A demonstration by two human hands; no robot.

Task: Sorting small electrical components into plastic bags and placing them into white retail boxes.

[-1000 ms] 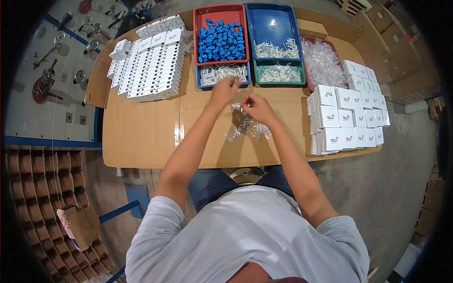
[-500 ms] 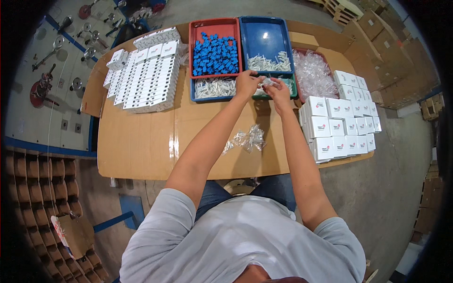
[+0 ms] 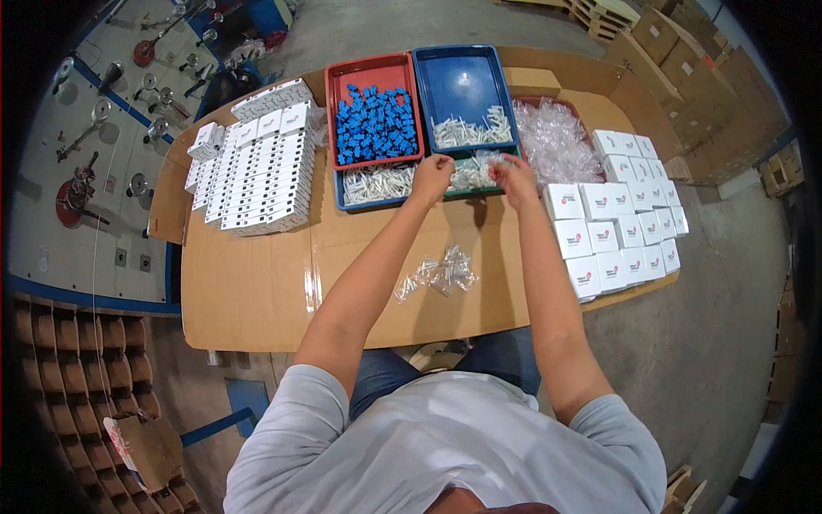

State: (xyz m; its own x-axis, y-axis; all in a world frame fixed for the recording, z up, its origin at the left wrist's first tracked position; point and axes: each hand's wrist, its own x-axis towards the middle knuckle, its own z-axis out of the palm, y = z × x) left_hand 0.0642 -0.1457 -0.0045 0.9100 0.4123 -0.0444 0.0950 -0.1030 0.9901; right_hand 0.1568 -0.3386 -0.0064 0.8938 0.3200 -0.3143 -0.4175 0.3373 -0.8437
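My left hand (image 3: 434, 177) is closed at the near edge of the trays, between a blue tray of white plastic pieces (image 3: 377, 182) and a green tray (image 3: 467, 192) that also holds small white pieces. Whatever its fingers pinch is too small to make out. Over the right end of the green tray, my right hand (image 3: 516, 180) has its fingers curled round a small clear plastic bag (image 3: 491, 158), seen only in part. Several filled clear bags (image 3: 449, 270) lie in a heap on the cardboard table top, between my forearms.
A red tray (image 3: 374, 156) of blue plastic parts and a blue tray (image 3: 458, 77) of white pieces stand behind. Clear bags (image 3: 556, 141) fill another red tray to the right. White boxes are stacked left (image 3: 261, 176) and right (image 3: 616, 218) on the cardboard surface (image 3: 257, 291).
My hands have moved apart from where they met over the green tray, the left slightly left and the right slightly right. The whole view has shifted a little, with the table lower.
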